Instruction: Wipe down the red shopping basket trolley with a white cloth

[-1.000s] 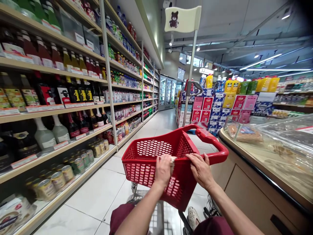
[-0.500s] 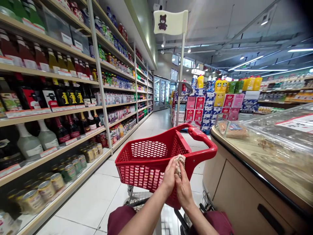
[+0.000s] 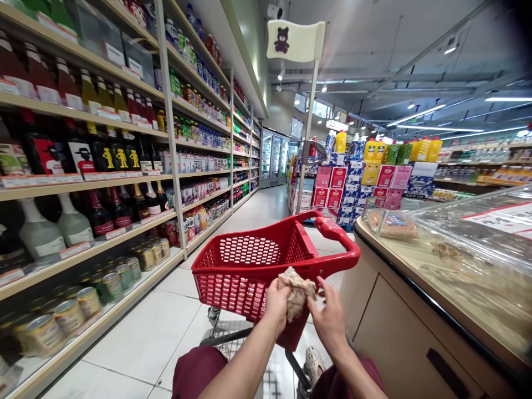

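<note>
A crumpled, stained whitish cloth (image 3: 296,296) hangs in front of the side of a red plastic shopping cart (image 3: 253,271). My left hand (image 3: 276,303) is closed on the cloth's left part. At its right edge, the thumb and forefinger of my right hand (image 3: 330,316) pinch the cloth loosely, the other fingers spread apart. The cart's red handle (image 3: 343,244) rises just above and right of my hands. A pole on the cart carries a cream flag with a bear (image 3: 296,41).
Shelves of bottles and cans (image 3: 120,177) line the left side. A display counter with a clear cover (image 3: 469,221) stands close on the right. Stacked drink boxes (image 3: 332,185) are ahead. Pale floor tiles (image 3: 166,321) run beneath the cart, and my shoe (image 3: 313,363) is below it.
My hands, pressed together around the bunched cloth before, have moved apart. The cloth is now more spread out between them. My right hand has shifted right, and the view has moved slightly.
</note>
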`<action>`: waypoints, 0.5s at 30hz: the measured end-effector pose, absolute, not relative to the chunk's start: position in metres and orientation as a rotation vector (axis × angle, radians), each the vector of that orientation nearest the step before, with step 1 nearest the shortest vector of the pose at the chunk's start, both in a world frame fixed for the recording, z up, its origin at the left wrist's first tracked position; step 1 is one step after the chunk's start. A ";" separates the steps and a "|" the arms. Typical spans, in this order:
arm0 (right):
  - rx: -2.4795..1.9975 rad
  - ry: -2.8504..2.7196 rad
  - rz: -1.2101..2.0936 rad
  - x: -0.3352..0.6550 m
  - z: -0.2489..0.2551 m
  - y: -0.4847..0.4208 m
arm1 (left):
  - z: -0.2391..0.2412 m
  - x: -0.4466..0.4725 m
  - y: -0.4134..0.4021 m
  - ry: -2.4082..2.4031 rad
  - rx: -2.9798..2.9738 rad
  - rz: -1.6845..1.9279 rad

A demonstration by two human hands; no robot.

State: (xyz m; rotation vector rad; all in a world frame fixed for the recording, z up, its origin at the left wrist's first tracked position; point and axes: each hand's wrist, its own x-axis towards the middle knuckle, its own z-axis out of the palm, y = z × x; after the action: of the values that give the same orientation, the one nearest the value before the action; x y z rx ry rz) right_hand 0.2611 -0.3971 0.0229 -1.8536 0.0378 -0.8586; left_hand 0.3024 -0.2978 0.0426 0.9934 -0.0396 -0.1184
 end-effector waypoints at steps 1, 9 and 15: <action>-1.959 -0.054 -0.957 0.259 0.020 -0.398 | 0.041 0.304 -0.297 -0.003 1.006 -0.114; -2.301 -0.387 -0.992 0.250 -0.022 -0.398 | 0.037 0.292 -0.288 -0.143 1.069 -0.525; -2.297 -0.466 -1.157 0.266 0.015 -0.433 | 0.048 0.295 -0.278 -0.227 1.199 -0.625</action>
State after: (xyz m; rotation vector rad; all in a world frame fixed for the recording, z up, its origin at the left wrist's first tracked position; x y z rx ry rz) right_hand 0.2659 -0.4325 0.0147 -2.2970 -0.4663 -1.1572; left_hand 0.2949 -0.2778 0.0484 1.1987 -0.2269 -0.6255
